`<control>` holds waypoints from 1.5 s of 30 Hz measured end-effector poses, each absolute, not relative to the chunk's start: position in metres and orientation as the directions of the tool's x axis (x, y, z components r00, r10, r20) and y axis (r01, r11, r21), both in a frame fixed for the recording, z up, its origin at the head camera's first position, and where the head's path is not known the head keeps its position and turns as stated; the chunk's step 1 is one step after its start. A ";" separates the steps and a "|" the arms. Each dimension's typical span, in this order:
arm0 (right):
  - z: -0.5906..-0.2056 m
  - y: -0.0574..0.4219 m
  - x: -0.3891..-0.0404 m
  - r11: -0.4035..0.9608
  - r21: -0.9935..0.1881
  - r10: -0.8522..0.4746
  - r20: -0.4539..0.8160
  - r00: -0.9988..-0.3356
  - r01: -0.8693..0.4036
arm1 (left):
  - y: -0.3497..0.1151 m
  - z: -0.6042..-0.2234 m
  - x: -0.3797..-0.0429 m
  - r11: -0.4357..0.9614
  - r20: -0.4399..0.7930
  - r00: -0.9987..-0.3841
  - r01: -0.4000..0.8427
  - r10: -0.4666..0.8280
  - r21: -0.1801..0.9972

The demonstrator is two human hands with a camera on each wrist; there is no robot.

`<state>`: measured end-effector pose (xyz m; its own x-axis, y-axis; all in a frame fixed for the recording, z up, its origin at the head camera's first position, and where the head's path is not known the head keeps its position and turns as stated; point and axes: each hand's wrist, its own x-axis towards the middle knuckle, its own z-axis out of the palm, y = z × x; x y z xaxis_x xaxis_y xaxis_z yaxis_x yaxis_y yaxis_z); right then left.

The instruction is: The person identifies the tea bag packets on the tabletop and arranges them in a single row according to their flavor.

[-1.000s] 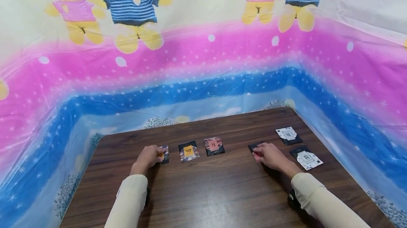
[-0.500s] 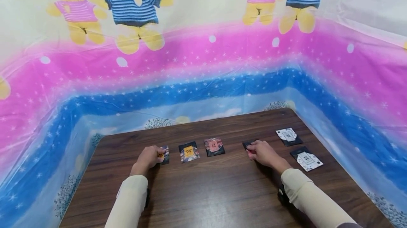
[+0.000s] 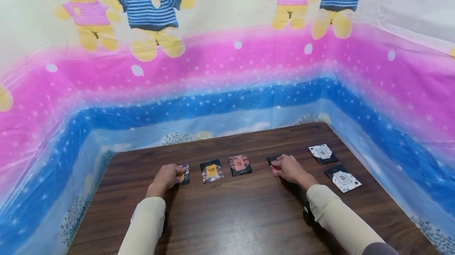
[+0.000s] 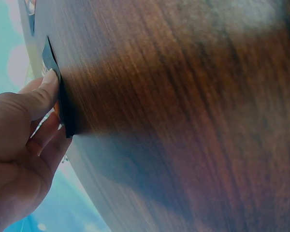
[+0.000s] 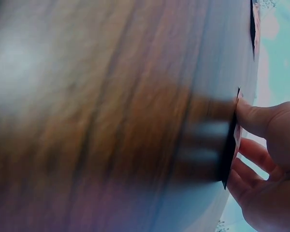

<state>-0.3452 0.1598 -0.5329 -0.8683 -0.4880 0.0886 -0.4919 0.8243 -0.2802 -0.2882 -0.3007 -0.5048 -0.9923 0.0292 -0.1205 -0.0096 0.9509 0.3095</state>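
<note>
My left hand (image 3: 165, 177) holds a small flat black packet with an orange label (image 3: 185, 175) on the table's left side, thumb and fingers at its edges. Seen in the left wrist view, the thumb (image 4: 49, 86) lies on the packet's near side. On the right, my right hand (image 3: 290, 169) grips a black packet with a red-pink part (image 3: 272, 160), mostly covered by the fingers. In the right wrist view this packet (image 5: 228, 157) lies close to the tabletop, thumb at one end and fingers at the other. Between the hands lie an orange-labelled packet (image 3: 212, 171) and a pink-labelled packet (image 3: 239, 165).
Two black-and-white packets, one farther back (image 3: 322, 152) and one nearer (image 3: 343, 178), lie at the right of the brown wooden table (image 3: 227, 215). A patterned cloth (image 3: 213, 65) with printed bears hangs behind and around the table.
My right hand has moved left along the table with its packet, nearer to the pink-labelled one. The left hand has stayed in place on its packet.
</note>
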 end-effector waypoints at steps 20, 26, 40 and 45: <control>-0.531 0.112 -0.359 0.864 -0.294 -0.424 0.010 -0.905 -0.408 | -0.301 -0.507 -0.289 0.957 -0.101 -0.995 -0.006 0.025 0.290; -0.529 0.104 -0.362 0.870 -0.314 -0.400 0.003 -0.917 -0.380 | -0.299 -0.505 -0.287 0.958 -0.106 -0.994 -0.017 0.013 0.286; -0.524 0.103 -0.364 0.861 -0.297 -0.427 0.019 -0.904 -0.413 | -0.300 -0.501 -0.288 0.955 -0.104 -0.994 -0.015 0.017 0.296; -0.524 0.106 -0.363 0.858 -0.291 -0.442 0.005 -0.897 -0.424 | -0.300 -0.503 -0.286 0.961 -0.114 -0.993 -0.011 0.021 0.277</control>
<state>-0.3630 0.1059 -0.5238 -0.8971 -0.4417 0.0048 -0.4238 0.8576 -0.2914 -0.2858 -0.2999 -0.5031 -0.9933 0.0211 -0.1136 -0.0112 0.9608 0.2769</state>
